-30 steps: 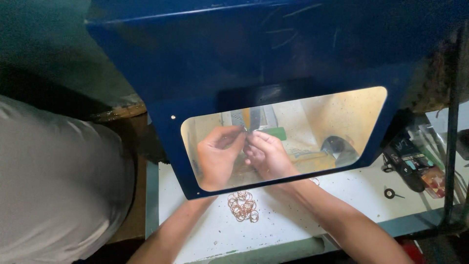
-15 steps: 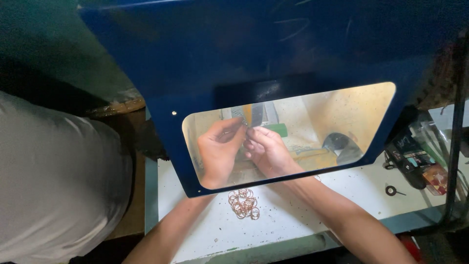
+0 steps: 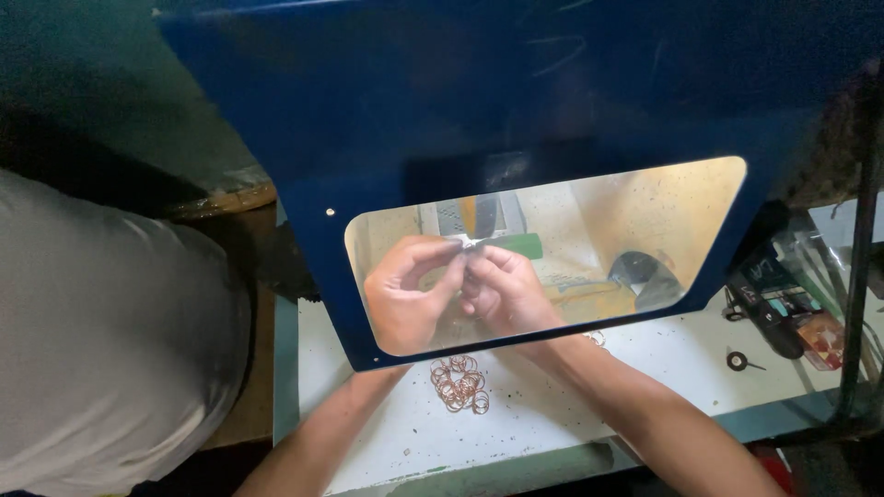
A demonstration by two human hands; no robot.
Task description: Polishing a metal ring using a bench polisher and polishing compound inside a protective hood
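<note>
Seen through the clear window (image 3: pixel 645 230) of a blue metal guard (image 3: pixel 460 101): left hand (image 3: pixel 405 294) and right hand (image 3: pixel 502 290) pinching a small bright piece (image 3: pixel 468 245) together, fingertips touching. Below, on the white speckled bench (image 3: pixel 552 414), a loose pile of thin copper-coloured rings (image 3: pixel 459 383).

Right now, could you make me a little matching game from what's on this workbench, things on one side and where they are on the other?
Things:
1. pile of copper rings
2. hands
3. blue shield
4. small black wheel

Places:
a. standing over the bench, with a clear window in it
b. on the white benchtop, just in front of the window
c. behind the window, fingertips together on something small
d. on the benchtop far to the right

Pairs: 1-b, 2-c, 3-a, 4-d
</note>
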